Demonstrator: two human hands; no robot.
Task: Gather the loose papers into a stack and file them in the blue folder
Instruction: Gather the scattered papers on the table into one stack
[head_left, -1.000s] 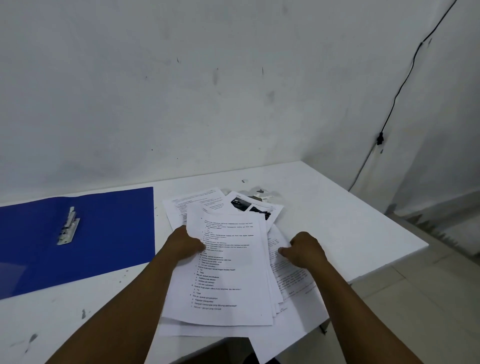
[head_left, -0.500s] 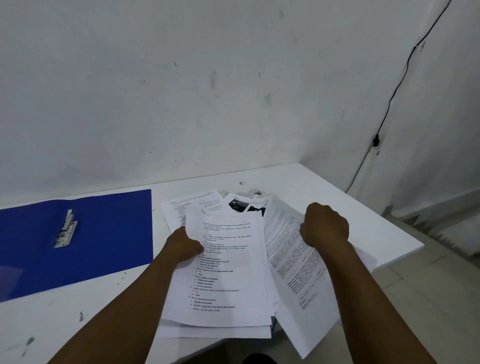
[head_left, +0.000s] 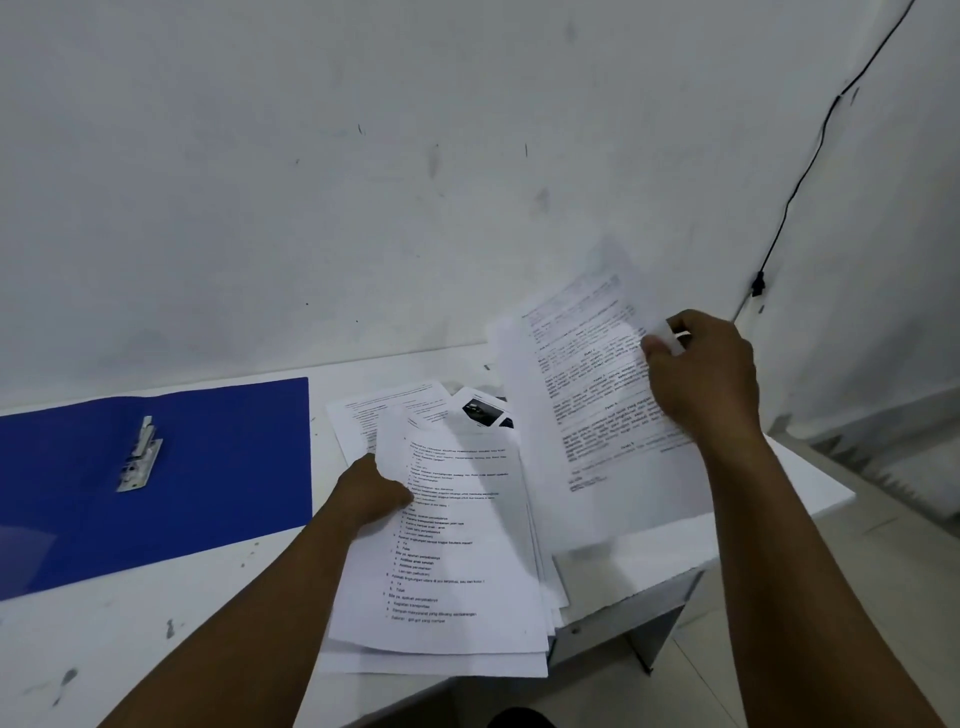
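A loose pile of printed papers (head_left: 452, 566) lies fanned near the front edge of the white table (head_left: 171, 597). My left hand (head_left: 371, 493) grips the pile's left edge, thumb on the top sheet. A few printed sheets (head_left: 592, 415) are lifted off the table at the right, tilted upright, and my right hand (head_left: 701, 374) pinches them at their right edge. More sheets, one with a dark photo (head_left: 480, 410), stick out behind the pile. The blue folder (head_left: 208, 467) lies open to the left, its metal clip (head_left: 140, 454) showing.
The table stands against a white wall. Its right edge drops to a tiled floor (head_left: 857, 597). A black cable (head_left: 800, 176) runs down the wall at the right. Small dark marks dot the tabletop at the front left.
My right hand has taken hold of sheets at the right of the pile and raised them up and to the right. My left hand has stayed on the pile.
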